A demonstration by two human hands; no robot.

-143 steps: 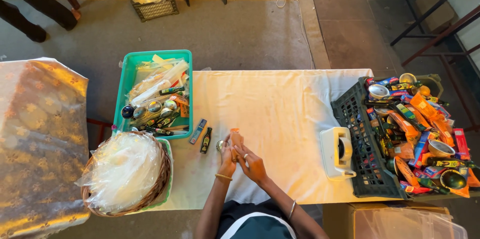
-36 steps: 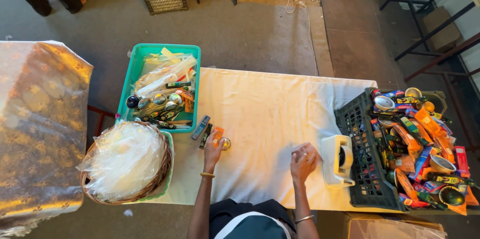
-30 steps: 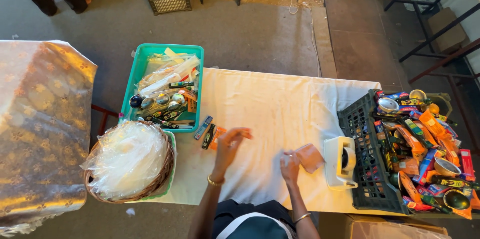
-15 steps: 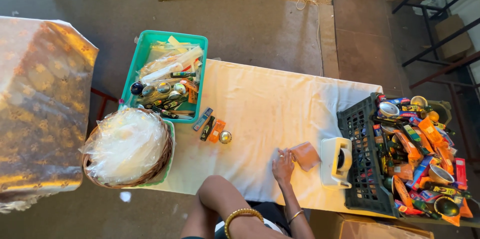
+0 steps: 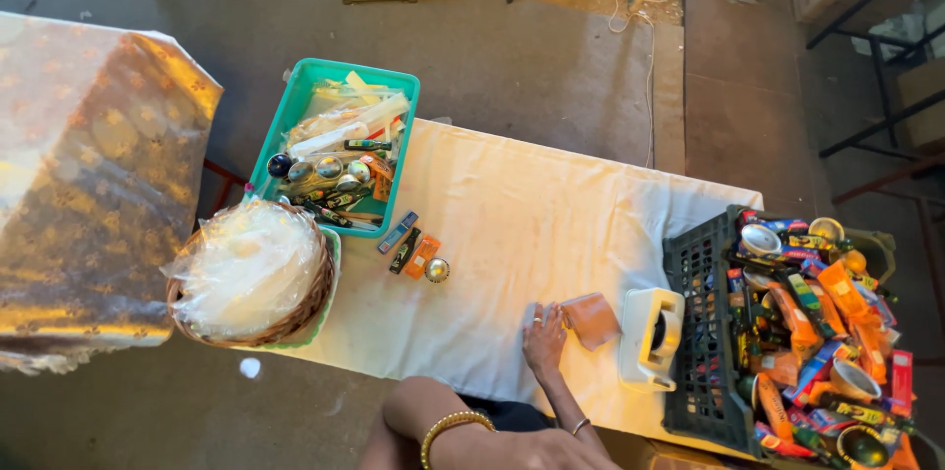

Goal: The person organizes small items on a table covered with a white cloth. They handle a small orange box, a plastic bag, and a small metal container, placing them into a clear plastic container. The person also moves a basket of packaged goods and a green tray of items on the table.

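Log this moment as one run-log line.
right hand: flat on white tablecloth, fingers beside brown packet | left hand: out of view | tape dispenser: beside black crate

My right hand [image 5: 544, 338] lies flat, palm down, fingers spread and pointing away from me, with a ring on one finger and a thin bangle at the wrist. My left forearm, wearing a gold beaded bracelet, crosses low before me; its hand is out of sight.
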